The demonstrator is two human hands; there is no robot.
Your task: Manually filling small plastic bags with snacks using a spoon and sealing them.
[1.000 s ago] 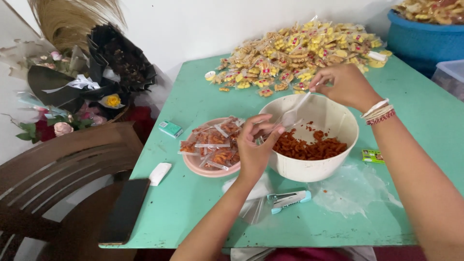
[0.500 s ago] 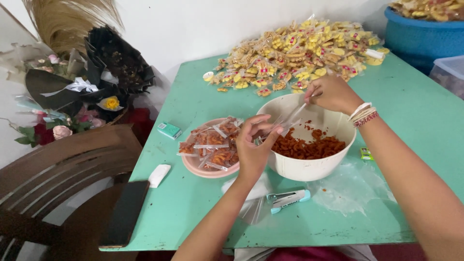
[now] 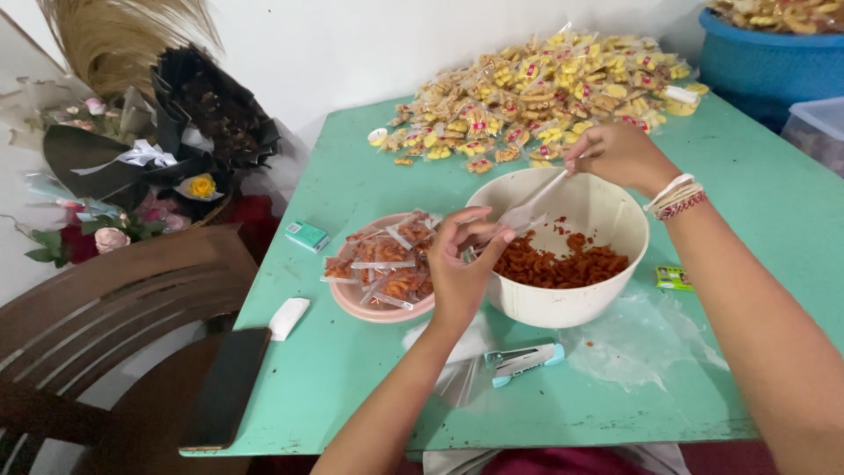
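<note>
Here the left hand (image 3: pixel 463 264) is pinching a clear bag (image 3: pixel 475 253) at the bowl (image 3: pixel 563 303) rim, while the right hand (image 3: pixel 620 154) is gripping a spoon (image 3: pixel 532 207) over the orange snacks (image 3: pixel 563 262). Filled packets (image 3: pixel 382 262) are lying on a pink plate (image 3: pixel 374 310); yellow packets (image 3: pixel 536 88) are heaping at the bench's (image 3: pixel 352 369) far edge. The bag is barely showing.

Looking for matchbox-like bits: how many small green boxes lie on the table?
2: one small green box left of the pink plate, another right of the cream bowl. Others may be hidden.
</note>
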